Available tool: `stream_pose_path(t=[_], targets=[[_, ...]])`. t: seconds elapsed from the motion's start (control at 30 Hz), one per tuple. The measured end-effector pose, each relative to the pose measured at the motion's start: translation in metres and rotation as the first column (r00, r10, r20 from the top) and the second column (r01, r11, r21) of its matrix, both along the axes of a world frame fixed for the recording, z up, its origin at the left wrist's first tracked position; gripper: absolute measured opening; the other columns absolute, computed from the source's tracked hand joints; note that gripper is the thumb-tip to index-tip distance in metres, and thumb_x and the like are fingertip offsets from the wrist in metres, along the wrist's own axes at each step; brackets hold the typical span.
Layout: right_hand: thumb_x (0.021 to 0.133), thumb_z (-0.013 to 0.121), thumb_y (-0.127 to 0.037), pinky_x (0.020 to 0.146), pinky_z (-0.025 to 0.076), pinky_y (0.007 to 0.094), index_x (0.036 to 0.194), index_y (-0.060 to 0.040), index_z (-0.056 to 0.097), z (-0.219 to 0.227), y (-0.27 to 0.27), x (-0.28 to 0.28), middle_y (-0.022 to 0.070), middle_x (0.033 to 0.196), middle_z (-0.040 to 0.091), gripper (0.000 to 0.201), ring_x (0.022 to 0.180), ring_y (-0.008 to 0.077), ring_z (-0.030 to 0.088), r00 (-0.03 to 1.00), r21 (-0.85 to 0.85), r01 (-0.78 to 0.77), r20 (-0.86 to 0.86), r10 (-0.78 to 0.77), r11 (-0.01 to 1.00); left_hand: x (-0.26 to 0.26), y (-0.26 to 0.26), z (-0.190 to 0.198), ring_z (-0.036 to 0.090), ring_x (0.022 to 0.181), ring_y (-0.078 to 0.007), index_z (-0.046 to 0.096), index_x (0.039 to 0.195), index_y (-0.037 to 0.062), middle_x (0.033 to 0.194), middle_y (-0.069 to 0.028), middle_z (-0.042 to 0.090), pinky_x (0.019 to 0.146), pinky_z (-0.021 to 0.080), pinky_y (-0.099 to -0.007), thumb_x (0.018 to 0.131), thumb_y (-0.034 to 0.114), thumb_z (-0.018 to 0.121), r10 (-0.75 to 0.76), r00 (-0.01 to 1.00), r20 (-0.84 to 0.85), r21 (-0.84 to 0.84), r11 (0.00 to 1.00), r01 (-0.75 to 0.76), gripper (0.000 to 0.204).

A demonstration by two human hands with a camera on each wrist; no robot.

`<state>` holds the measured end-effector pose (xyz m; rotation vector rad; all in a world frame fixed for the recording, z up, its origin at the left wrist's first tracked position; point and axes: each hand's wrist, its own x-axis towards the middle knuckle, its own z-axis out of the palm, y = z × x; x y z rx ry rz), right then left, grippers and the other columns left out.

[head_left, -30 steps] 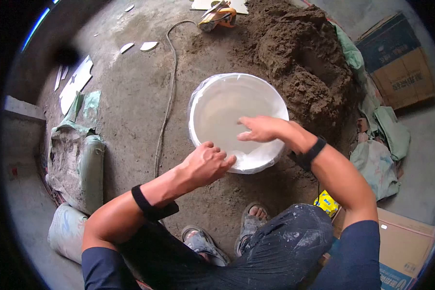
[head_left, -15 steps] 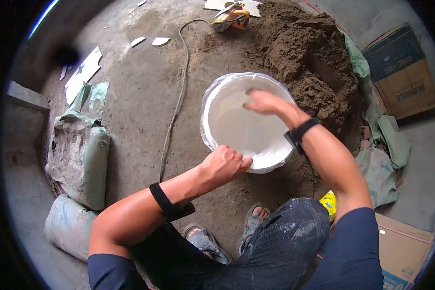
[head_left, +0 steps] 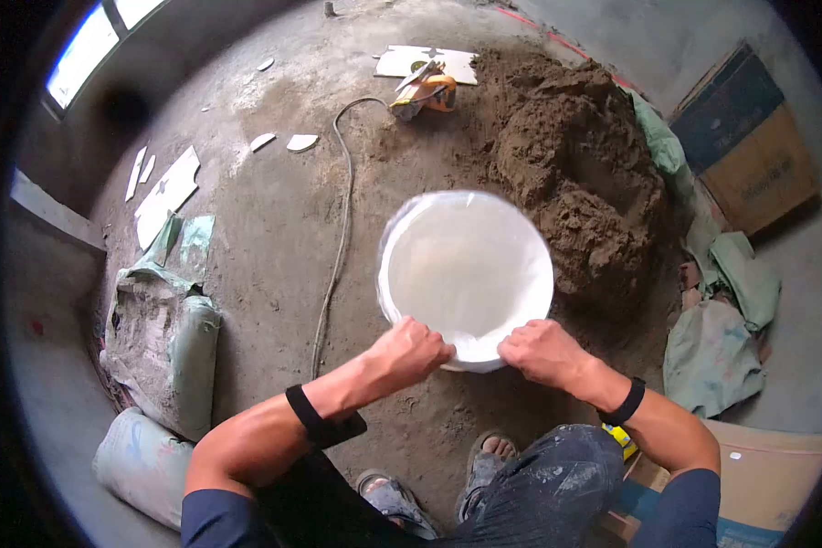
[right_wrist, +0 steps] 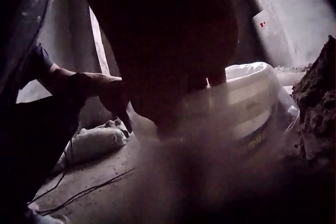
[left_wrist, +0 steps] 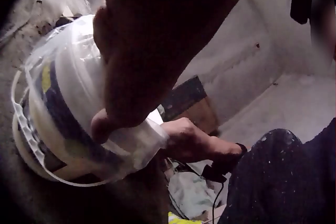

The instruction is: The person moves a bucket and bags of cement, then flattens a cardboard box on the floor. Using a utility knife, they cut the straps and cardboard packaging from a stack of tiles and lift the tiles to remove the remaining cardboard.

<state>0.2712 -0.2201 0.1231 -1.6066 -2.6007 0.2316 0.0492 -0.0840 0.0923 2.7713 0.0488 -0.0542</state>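
Cement bags (head_left: pixel 160 342): slumped at the left edge of the floor, one torn open, well apart from the hands.
Cable (head_left: pixel 338 201): runs along the floor from the orange power tool (head_left: pixel 420 91) at the far edge down past the left side of the bucket.
Left hand (head_left: pixel 413 352): fingers curled tight, pinching the clear plastic liner (left_wrist: pixel 73 40) at the bucket's near rim, on its left part.
Bucket (head_left: pixel 466 269): white, upright on the dirt floor near the middle, the liner stretched over its mouth and down its outside wall; both hands sit at the near rim, one on each side of the nearest point.
Right hand (head_left: pixel 543 352): fingers curled over the near rim's right part, gripping the liner folded over the edge; the left wrist view shows it closed just beside the left hand.
Sand heap (head_left: pixel 575 173): touching or just beside the bucket's far right side.
Cardboard boxes (head_left: pixel 749 137): at the right edge, well apart.
Risk: both grips pull on the same near side, so the thin film could, I judge, tear at the pinch or slip off the far rim; a hard tug could also tilt the bucket toward the person's sandalled feet (head_left: pixel 489 452).
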Motion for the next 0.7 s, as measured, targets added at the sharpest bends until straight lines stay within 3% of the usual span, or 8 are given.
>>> stream_pose_path(t=[0.13, 0.2, 0.4, 0.47, 0.5, 0.57, 0.6, 0.7], targets=[[0.071, 0.058, -0.009, 0.061, 0.049, 0.0357, 0.068, -0.0092, 0.052, 0.001, 0.023, 0.008, 0.0074, 0.066, 0.059, 0.006, 0.065, 0.0231, 0.063, 0.995, 0.135, 0.039, 0.09, -0.051, 0.99, 0.009, 0.024, 0.012, 0.067, 0.067, -0.026, 0.061, 0.079, 0.0056, 0.067, -0.0101, 0.064, 0.063, 0.054, -0.0399, 0.074, 0.002, 0.058, 0.065, 0.998, -0.008, 0.144, 0.988, -0.064, 0.007], [0.071, 0.059, -0.008, 0.062, 0.05, 0.0367, 0.069, -0.0084, 0.053, -0.001, 0.038, 0.013, 0.0084, 0.066, 0.06, 0.006, 0.067, 0.0248, 0.063, 0.996, 0.138, 0.047, 0.069, -0.057, 0.989, 0.012, 0.041, 0.006, 0.066, 0.067, -0.0258, 0.06, 0.075, 0.0065, 0.064, -0.0102, 0.063, 0.065, 0.052, -0.0394, 0.075, 0.004, 0.06, 0.085, 0.993, 0.078, 0.065, 0.994, -0.09, 0.003], [0.074, 0.064, -0.009, 0.076, 0.05, 0.0387, 0.08, -0.0066, 0.059, -0.009, 0.051, 0.016, 0.0108, 0.08, 0.066, 0.008, 0.083, 0.0283, 0.066, 0.99, -0.072, 0.096, 0.11, -0.088, 0.993, 0.019, 0.046, 0.001, 0.067, 0.078, -0.0249, 0.061, 0.083, 0.0074, 0.07, -0.0075, 0.064, 0.076, 0.05, -0.0392, 0.078, 0.01, 0.063, 0.11, 0.993, -0.04, 0.154, 0.983, -0.103, 0.006], [0.074, 0.067, -0.014, 0.082, 0.048, 0.0393, 0.089, -0.0058, 0.06, -0.002, 0.046, 0.02, 0.0118, 0.09, 0.066, 0.019, 0.091, 0.0282, 0.063, 0.997, 0.015, 0.046, 0.054, -0.047, 0.999, 0.02, 0.044, -0.002, 0.06, 0.104, -0.0263, 0.06, 0.109, 0.0097, 0.099, -0.011, 0.065, 0.093, 0.045, -0.0411, 0.077, 0.018, 0.068, 0.082, 0.996, 0.036, 0.143, 0.986, -0.086, 0.034], [0.073, 0.071, -0.019, 0.089, 0.047, 0.0398, 0.098, -0.005, 0.061, 0.006, 0.044, 0.021, 0.0129, 0.099, 0.065, 0.03, 0.1, 0.0281, 0.061, 1.0, 0.106, 0.012, -0.004, -0.011, 0.994, 0.018, 0.042, 0.005, 0.06, 0.104, -0.0263, 0.06, 0.109, 0.0097, 0.099, -0.011, 0.065, 0.093, 0.045, -0.0411, 0.077, 0.018, 0.068, 0.09, 0.995, 0.03, 0.139, 0.986, -0.093, 0.034], [0.072, 0.074, -0.023, 0.094, 0.044, 0.0401, 0.106, -0.0041, 0.059, 0.028, 0.036, 0.032, 0.0136, 0.107, 0.062, 0.042, 0.106, 0.0287, 0.058, 0.997, 0.098, 0.069, -0.049, -0.065, 0.993, 0.012, 0.038, 0.039, 0.045, 0.125, -0.0299, 0.048, 0.131, 0.0119, 0.128, -0.0135, 0.053, 0.106, 0.036, -0.0442, 0.075, 0.026, 0.073, 0.064, 0.984, 0.165, 0.146, 0.985, -0.089, 0.063], [0.071, 0.076, -0.028, 0.099, 0.041, 0.0404, 0.114, -0.0032, 0.057, 0.043, 0.029, 0.041, 0.0144, 0.114, 0.06, 0.053, 0.111, 0.0292, 0.054, 0.988, 0.089, 0.137, -0.082, -0.13, 0.987, 0.008, 0.039, 0.051, 0.045, 0.125, -0.0299, 0.048, 0.131, 0.0119, 0.128, -0.0135, 0.053, 0.106, 0.036, -0.0442, 0.075, 0.026, 0.073, 0.066, 0.985, 0.157, 0.132, 0.987, -0.088, 0.063], [0.074, 0.074, -0.027, 0.096, 0.044, 0.0414, 0.116, -0.0017, 0.056, 0.087, -0.004, 0.069, 0.0165, 0.115, 0.06, 0.052, 0.108, 0.0329, 0.056, 0.966, -0.063, 0.217, -0.132, -0.224, 0.974, -0.014, 0.046, 0.099, 0.042, 0.128, -0.0322, 0.046, 0.133, 0.0094, 0.134, -0.0137, 0.048, 0.108, 0.034, -0.0444, 0.073, 0.026, 0.076, 0.298, 0.948, 0.112, -0.02, 0.955, -0.297, 0.069]])
